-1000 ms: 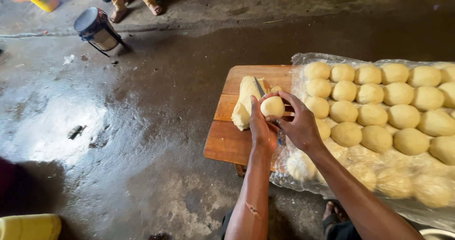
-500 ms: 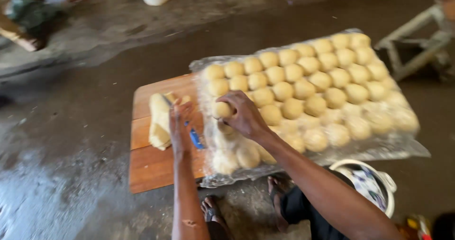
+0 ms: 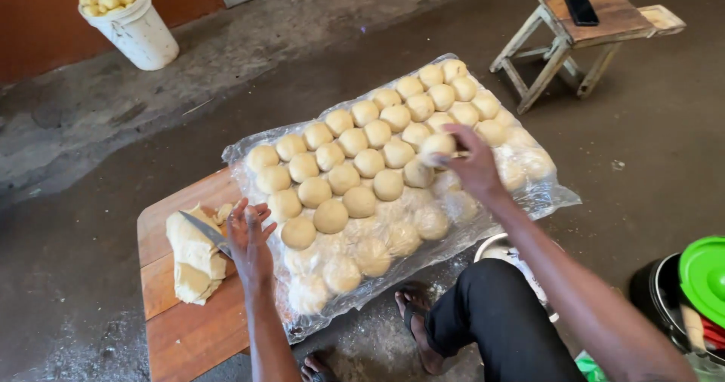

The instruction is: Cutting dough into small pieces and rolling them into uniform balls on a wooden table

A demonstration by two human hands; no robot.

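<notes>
My left hand [image 3: 248, 240] rests over the wooden board [image 3: 189, 329], gripping a knife [image 3: 204, 231] whose blade lies against a pale lump of dough [image 3: 192, 257]. My right hand [image 3: 470, 159] reaches across a clear plastic sheet [image 3: 544, 193] and holds a dough ball [image 3: 438, 146] at the near right side of the rows. Several round dough balls [image 3: 355, 163] lie in rows on the sheet; others sit under a folded plastic layer at the near edge.
A white bucket [image 3: 136, 31] of dough balls stands at the far left. A small wooden stool [image 3: 581, 31] with a dark phone [image 3: 581, 8] is at the far right. A green lid [image 3: 702, 272] on a dark pot sits near right. My leg and sandalled foot [image 3: 415, 314] are below the sheet.
My right hand carried a dough ball from the board to the right, across the sheet. My left hand stayed at the board with the knife. The view swung right.
</notes>
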